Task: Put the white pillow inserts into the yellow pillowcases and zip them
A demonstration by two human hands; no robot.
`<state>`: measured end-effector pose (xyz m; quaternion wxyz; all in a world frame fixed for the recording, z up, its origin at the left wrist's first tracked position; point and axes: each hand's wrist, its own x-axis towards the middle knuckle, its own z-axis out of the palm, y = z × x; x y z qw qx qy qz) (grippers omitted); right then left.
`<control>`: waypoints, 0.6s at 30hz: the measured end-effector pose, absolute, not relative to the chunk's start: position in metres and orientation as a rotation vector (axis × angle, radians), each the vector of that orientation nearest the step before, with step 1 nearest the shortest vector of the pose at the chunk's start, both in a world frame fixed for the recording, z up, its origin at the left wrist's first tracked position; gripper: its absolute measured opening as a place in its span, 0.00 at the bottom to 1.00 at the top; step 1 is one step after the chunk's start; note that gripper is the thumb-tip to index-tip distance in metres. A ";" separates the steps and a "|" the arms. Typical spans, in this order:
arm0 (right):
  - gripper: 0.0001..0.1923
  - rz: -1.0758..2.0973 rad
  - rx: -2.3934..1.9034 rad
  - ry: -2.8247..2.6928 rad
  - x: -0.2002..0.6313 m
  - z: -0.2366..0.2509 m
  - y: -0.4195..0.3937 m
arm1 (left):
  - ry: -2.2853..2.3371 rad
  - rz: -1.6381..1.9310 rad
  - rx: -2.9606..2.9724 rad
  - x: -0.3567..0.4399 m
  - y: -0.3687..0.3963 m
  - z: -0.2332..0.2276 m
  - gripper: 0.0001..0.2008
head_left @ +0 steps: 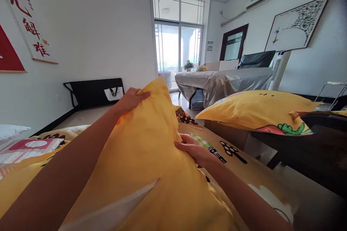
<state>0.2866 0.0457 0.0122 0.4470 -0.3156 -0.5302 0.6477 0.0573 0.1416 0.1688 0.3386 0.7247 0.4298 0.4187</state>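
Yellow cotton: the pillowcase (141,158) you hold is the landmark for every entry below; it stands raised over the bed, a white strip, perhaps lining or an inner pillow, showing at its near lower edge.
Left hand (132,100): yours, closed over the top far corner of the pillowcase, fingers curled on the peak, arm stretched out along its left face.
Right hand (193,148): yours, closed on the right edge of the pillowcase, lower and nearer to you than the left.
Long axis: it runs from your lap up and away to the peak; the left hand holds the far end, and the right hand is nearer the body of the cloth.
Printed sheet (230,158): just right of and beneath the pillowcase, yellow-brown with cartoon figures.
Second pillow (257,110): well to the right of the pillowcase, lying on a dark ledge; the same yellow print.
Pink-and-white bedding (29,148): left of the pillowcase, flat on the bed.
Covered desk (222,83): beyond the pillowcase, under grey sheeting, near the glass doors (177,48).
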 end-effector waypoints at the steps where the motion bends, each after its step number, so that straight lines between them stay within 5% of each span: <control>1: 0.27 1.621 -0.800 -1.322 0.286 0.010 0.049 | 1.113 1.081 1.878 0.055 0.147 0.164 0.23; 12: 0.25 1.335 -1.113 -1.427 0.274 -0.052 0.132 | 1.643 1.186 2.189 0.048 0.184 0.102 0.27; 18: 0.21 1.207 -1.331 -1.334 0.270 -0.117 0.155 | 1.146 -0.007 2.497 0.018 0.122 0.011 0.31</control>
